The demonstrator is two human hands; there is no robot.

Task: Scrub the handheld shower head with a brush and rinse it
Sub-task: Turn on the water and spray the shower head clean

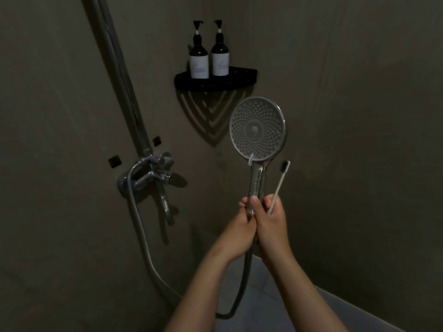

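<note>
Corner shelf (236, 79) holds two upright pump bottles (199, 58), contents not discernible. Shower head (257, 129) stands upright below it, face to camera; left hand (239, 227) and right hand (272, 224) both clasp its handle, hiding its lower end. Right hand also grips the brush (281, 183), bristles up.

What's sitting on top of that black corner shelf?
A left pump bottle and a right pump bottle, dark with pale labels, stand side by side on the corner shelf. Its front rim covers their bases, and whatever might lie flat behind it cannot be seen.
</note>
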